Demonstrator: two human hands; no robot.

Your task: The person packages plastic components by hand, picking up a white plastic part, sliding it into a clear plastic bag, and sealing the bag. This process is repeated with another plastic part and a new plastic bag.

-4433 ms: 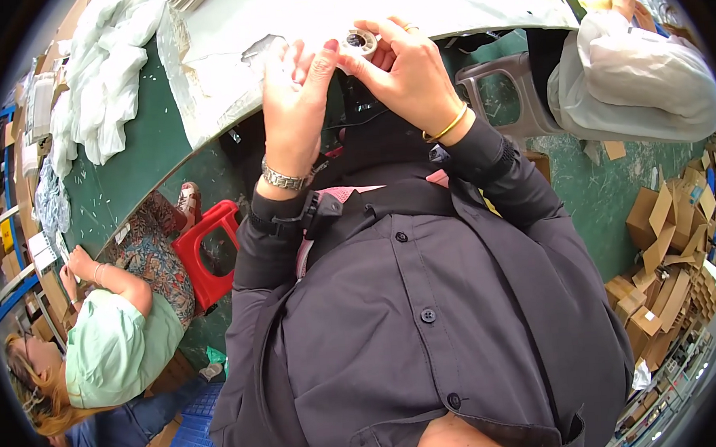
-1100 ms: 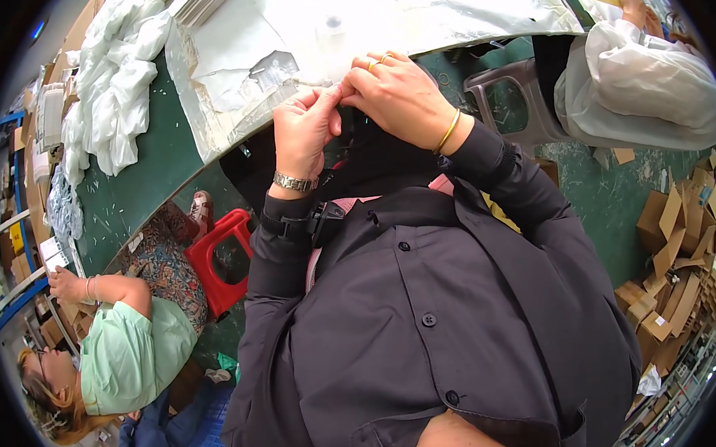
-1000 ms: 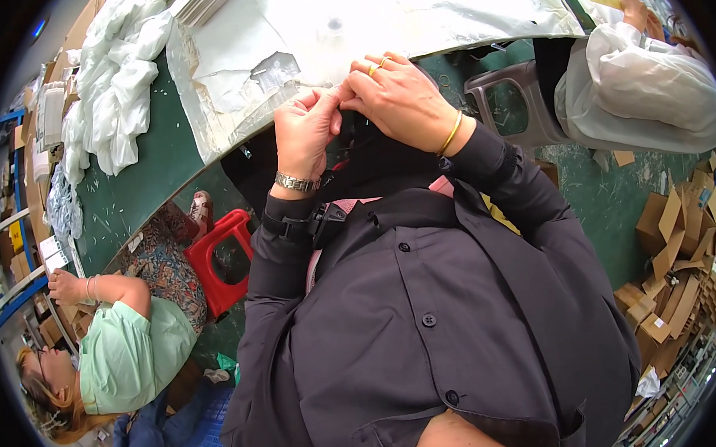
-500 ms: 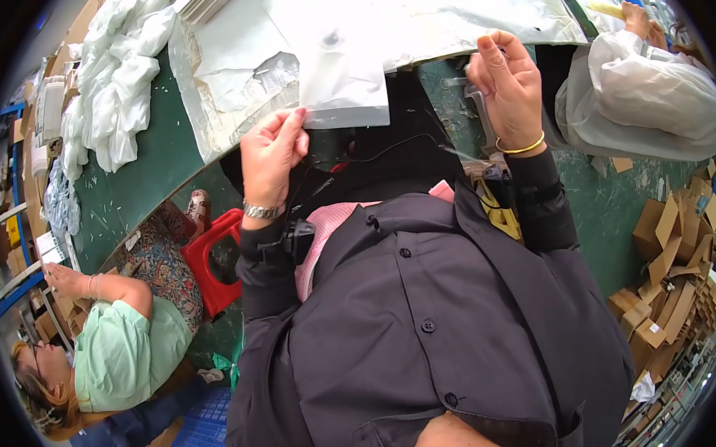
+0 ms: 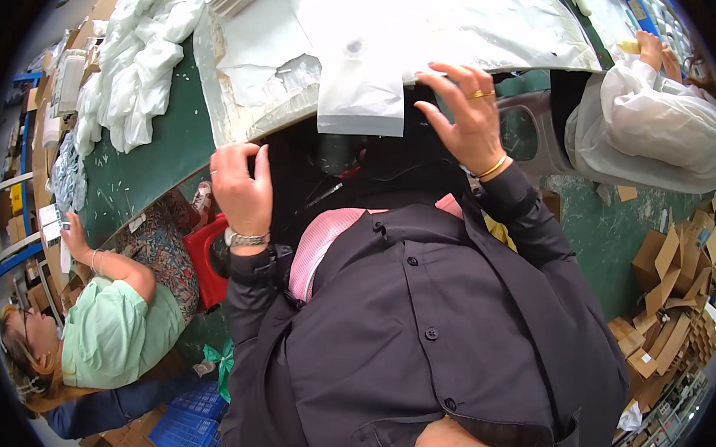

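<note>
Several crumpled white plastic sheets lie on the left of the desk. At its near edge, the left hand bends its fingers; whether it grips anything, I cannot tell. A translucent white bag, a small dark disc near its top, overhangs that edge. Just beside it, the right hand spreads wide, empty.

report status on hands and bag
Left hand near the table, apart from bag. Right hand open, right of bag, not holding it. Bag overhanging table's near edge, neither hand covering it.
</note>
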